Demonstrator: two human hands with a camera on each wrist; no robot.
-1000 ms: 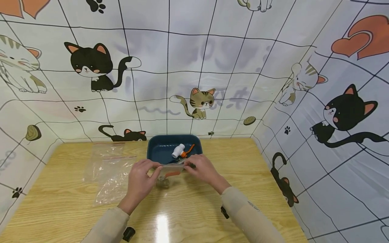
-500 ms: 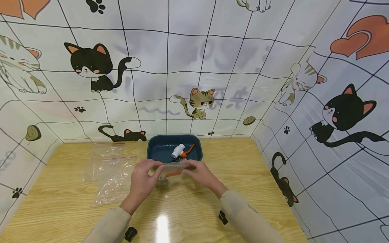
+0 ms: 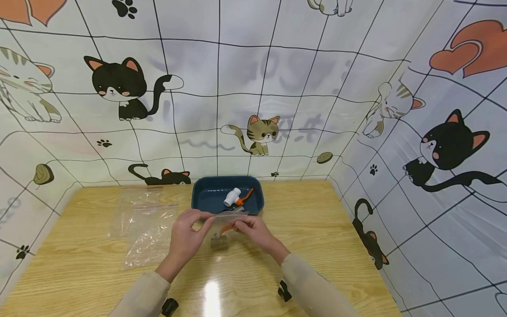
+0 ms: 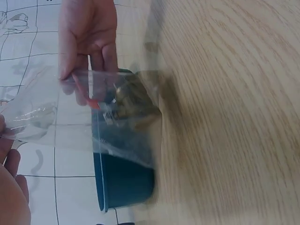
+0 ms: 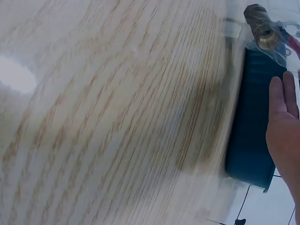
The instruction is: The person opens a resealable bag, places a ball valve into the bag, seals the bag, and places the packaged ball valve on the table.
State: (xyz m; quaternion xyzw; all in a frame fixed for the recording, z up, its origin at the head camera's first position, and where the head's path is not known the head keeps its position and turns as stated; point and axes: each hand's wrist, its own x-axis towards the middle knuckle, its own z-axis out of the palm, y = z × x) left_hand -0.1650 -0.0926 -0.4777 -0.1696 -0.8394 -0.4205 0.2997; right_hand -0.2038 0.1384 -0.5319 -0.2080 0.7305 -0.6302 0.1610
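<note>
A clear zip bag [image 3: 230,216] hangs upright over the table, just in front of the dark blue tray. Inside it is a brass ball valve [image 4: 133,101] with a red lever handle [image 4: 84,91], low in the bag. My left hand [image 3: 189,235] pinches the bag's upper left corner between thumb and fingers. At the bag's right edge, close to the red handle, my right hand [image 3: 259,233] pinches the plastic. The left wrist view has the right hand [image 4: 91,33] with its thumb at the bag's edge and other fingers behind the film.
The dark blue tray [image 3: 205,200] stands at the table's back edge and holds a white valve [image 3: 232,197] with an orange handle [image 3: 246,196], plus a grey metal piece. Flat clear zip bags [image 3: 148,237] lie on the left side of the wooden table [image 3: 309,220]. Cat-print sheeting surrounds the table.
The right hand has moved from the bag's top right corner down its right side, toward the red handle. The valve has swung slightly right and lower. The left hand stays nearly still.
</note>
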